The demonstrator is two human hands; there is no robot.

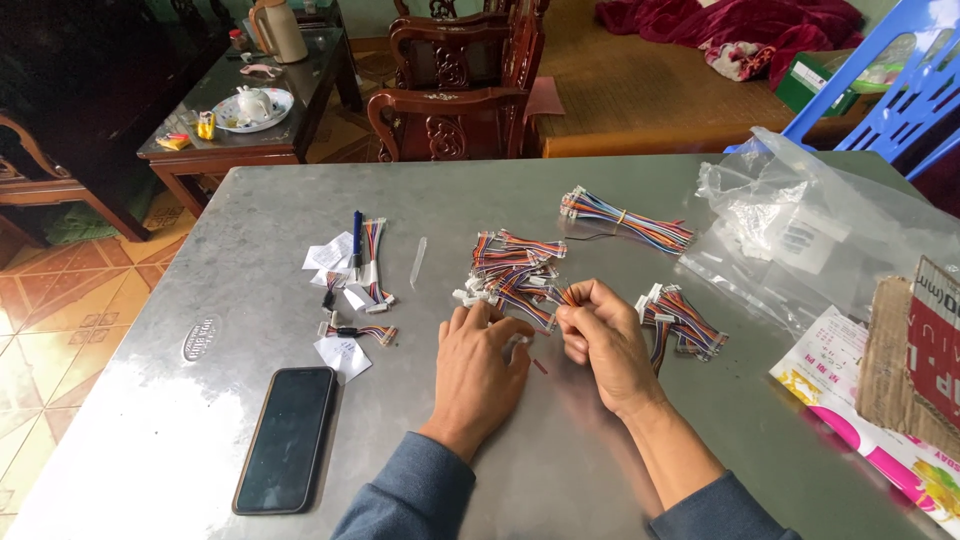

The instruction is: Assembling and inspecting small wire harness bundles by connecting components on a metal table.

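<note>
On the grey metal table (600, 480) in front of you, the pile of multicoloured wire harnesses with white connectors (512, 268) lies just beyond your left hand (478, 372) and right hand (603, 340), with a smaller bunch of the same wires (678, 320) to the right of your right hand and a tied bundle (628, 220) farther back. To the left lie the black smartphone (287, 438), white paper tags (335, 262) and a dark pen (357, 236). At the far right sit the clear plastic bags (800, 230) and the brown cardboard box (915, 360).
</note>
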